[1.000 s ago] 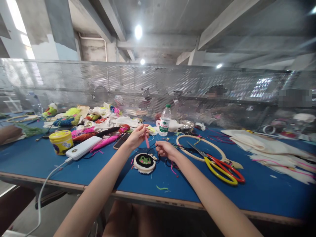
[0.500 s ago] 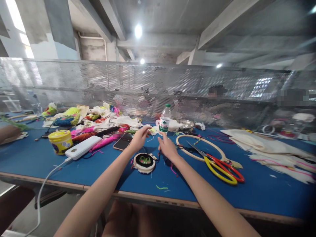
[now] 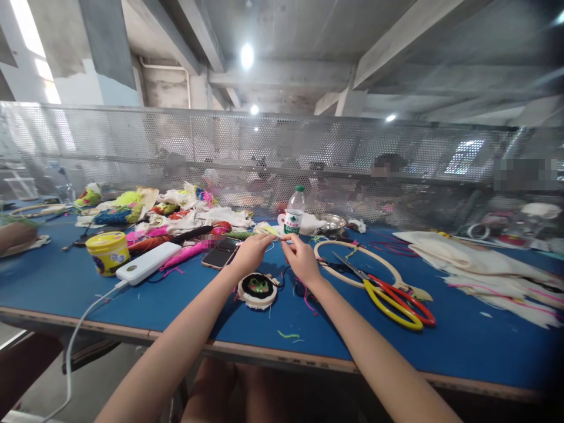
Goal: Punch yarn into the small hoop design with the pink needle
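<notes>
My left hand (image 3: 252, 254) and my right hand (image 3: 301, 256) are raised over the table with their fingertips almost meeting. Fingers and thumb are pinched together on each side, and a small thin thing seems to lie between the tips, too fine to name. Dark yarn (image 3: 285, 274) hangs below the right hand, towards a small embroidery hoop (image 3: 258, 290). That hoop lies flat in front of my wrists, with a green and pink motif on black. Just beyond the fingertips stands a water bottle (image 3: 294, 218) with a green cap.
Right of my hands lie a larger wooden hoop (image 3: 388, 265), scissors (image 3: 396, 306) with red and yellow handles, and white cloth (image 3: 480, 255). To the left are a phone (image 3: 219, 254), a white power bank (image 3: 148, 262), a yellow tub (image 3: 107, 252) and piled yarn. A perforated metal screen (image 3: 282, 141) stands behind.
The left hand has moved slightly right and its raised fingers have come down, closing in on the right hand. The right fingers have drawn together. Hoop, bottle and scissors stay where they were.
</notes>
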### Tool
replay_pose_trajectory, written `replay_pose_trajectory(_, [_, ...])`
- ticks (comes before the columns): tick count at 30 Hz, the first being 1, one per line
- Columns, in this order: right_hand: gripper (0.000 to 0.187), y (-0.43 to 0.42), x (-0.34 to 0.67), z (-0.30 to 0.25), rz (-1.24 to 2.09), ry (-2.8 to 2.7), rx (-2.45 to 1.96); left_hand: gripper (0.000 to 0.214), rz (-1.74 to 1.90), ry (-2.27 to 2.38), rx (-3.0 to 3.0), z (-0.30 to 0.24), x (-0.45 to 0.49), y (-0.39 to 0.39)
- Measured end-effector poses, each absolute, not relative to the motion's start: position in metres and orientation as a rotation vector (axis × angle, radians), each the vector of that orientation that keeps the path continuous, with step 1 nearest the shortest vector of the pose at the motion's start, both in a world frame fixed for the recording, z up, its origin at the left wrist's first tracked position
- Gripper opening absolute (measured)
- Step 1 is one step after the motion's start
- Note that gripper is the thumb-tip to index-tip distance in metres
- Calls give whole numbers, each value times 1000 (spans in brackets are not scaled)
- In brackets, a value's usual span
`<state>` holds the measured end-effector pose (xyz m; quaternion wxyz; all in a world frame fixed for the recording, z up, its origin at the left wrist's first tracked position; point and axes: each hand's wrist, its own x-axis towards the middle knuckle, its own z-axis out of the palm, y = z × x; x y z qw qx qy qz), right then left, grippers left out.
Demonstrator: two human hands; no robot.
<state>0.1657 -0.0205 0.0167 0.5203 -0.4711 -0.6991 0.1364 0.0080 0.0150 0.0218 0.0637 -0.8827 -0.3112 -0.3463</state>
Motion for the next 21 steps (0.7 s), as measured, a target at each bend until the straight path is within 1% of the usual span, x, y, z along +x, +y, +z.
replay_pose_trajectory(4, [18,-18,166,16,493,-1597,-1108,27,-1047,-960,-2539,22,8,15])
replay_pose_trajectory(8, [26,-10,167,15,844,-1494,-1111,23,-1123,-986,-2430,26,8,13])
replay_pose_trajectory(11, [36,-6,168,17,1171,-1461,-1073,19,-1201,-772,-2386,28,9,9])
replay_pose_trajectory(13, [38,-6,168,19,1321,-1422,-1016,21,-1233,-622,-2370,28,13,4])
replay_pose_trajectory(16, [37,-7,167,20,1411,-1315,-931,23,-1206,-531,-2419,25,23,-4])
replay_pose_trajectory(19, [33,-5,168,20,1394,-1186,-872,25,-1188,-574,-2547,24,30,-8])
replay_pose_trajectory(21, [30,-1,173,22,1341,-1090,-842,37,-1247,-710,-2663,26,29,-5])
